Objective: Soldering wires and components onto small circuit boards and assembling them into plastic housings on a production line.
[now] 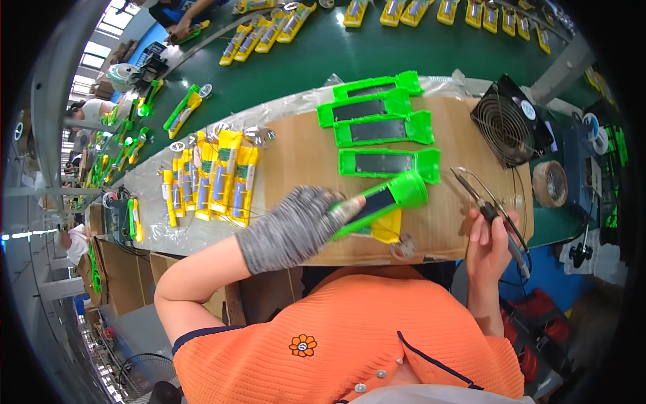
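Observation:
My left hand (289,227), in a grey fingerless-style glove, is closed around a bright green flashlight-shaped housing (409,191) with a dark rectangular panel in it. The housing is tilted, its wide end toward the upper right. Partly under it lies a yellow casing piece (385,229), with a round silvery disc (404,248) beside it near the table's front edge. A soldering iron (487,210) is held in my bare right hand (490,250), its tip pointing up and left, apart from the housing. A thin curved metal tube runs alongside the iron.
Several green housings with dark panels (371,130) lie stacked beyond my hands on cardboard (296,151). To the left sit several yellow casings with blue cylinders (222,178). At right stand a black fan (503,124) and a tape roll (550,183). Beyond runs a green conveyor (282,74) carrying yellow casings.

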A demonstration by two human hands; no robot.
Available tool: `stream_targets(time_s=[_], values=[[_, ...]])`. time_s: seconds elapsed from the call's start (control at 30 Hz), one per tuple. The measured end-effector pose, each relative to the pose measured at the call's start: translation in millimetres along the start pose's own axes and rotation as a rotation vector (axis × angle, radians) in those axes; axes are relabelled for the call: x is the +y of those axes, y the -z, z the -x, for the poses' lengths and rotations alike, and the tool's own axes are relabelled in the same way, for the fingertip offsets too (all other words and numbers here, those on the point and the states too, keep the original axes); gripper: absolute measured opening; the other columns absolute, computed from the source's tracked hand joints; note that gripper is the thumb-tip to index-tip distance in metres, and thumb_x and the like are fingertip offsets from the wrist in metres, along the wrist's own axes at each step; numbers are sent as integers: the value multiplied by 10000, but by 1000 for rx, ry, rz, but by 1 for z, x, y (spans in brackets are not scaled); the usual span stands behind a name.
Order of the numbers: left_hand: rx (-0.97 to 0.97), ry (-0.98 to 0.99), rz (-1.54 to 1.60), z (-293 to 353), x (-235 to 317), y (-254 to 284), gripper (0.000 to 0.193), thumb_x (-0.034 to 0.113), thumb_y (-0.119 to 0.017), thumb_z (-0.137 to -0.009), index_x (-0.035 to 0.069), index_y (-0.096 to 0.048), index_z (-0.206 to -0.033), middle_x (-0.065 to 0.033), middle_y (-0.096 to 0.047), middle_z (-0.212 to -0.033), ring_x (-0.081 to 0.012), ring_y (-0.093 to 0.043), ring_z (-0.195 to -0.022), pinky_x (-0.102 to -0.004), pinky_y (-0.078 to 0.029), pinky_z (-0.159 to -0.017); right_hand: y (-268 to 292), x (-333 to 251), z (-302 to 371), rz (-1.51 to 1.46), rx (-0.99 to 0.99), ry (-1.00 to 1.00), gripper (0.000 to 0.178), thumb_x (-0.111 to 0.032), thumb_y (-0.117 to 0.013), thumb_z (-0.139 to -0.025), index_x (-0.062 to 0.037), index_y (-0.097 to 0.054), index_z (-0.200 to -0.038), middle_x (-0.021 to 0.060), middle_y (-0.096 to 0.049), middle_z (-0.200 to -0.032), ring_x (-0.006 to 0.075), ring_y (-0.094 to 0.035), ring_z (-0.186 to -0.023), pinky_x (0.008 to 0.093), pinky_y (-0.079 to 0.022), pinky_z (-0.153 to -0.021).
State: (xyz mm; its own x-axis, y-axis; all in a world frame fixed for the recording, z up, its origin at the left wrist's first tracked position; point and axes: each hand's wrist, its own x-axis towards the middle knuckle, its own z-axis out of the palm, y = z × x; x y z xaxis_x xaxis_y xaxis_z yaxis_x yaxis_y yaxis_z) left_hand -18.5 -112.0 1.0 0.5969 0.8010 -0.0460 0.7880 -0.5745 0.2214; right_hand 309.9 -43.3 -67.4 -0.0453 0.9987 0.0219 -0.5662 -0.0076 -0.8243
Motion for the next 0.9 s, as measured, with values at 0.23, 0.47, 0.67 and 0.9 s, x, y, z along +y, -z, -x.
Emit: stream_targets(time_s=[0.23,0.47,0.67,0.9], values=[[175,277,-419,-16,-208,81,652,186,-650,-893,92,-347,-1463,-224,-621,-1178,-401,-611,-1024,-457,-494,-857,-3,1,-1,34,31,28,76,-89,-510,-969,-72,-443,-937,18,-411,-640,134,-473,-587,390,-480,-888],[-152,733,-383,3,-305,62,812,255,-704,-851,124,-257,-1516,-250,-495,-1374,-399,-536,-1226,-450,-442,-1031,-7,1,-2,28,19,59,76,-86,-514,-966,-68,-442,-947,18,-412,-647,129,-471,-587,384,-486,-872],[375,389,-170,-3,-212,160,738,157,-736,-806,132,-408,-1467,-221,-459,-1429,-318,-544,-1209,-385,-412,-1047,-9,-1,-4,52,35,4,56,-66,-506,-964,-68,-452,-952,17,-410,-639,133,-478,-597,388,-492,-893],[91,-265,-57,22,-28,172,690,149,-738,-799,132,-446,-1424,-203,-484,-1379,-312,-548,-1184,-385,-421,-1024,-1,4,-4,-5,-12,6,30,-74,-516,-975,-93,-493,-976,-1,-415,-630,142,-484,-596,412,-495,-893]])
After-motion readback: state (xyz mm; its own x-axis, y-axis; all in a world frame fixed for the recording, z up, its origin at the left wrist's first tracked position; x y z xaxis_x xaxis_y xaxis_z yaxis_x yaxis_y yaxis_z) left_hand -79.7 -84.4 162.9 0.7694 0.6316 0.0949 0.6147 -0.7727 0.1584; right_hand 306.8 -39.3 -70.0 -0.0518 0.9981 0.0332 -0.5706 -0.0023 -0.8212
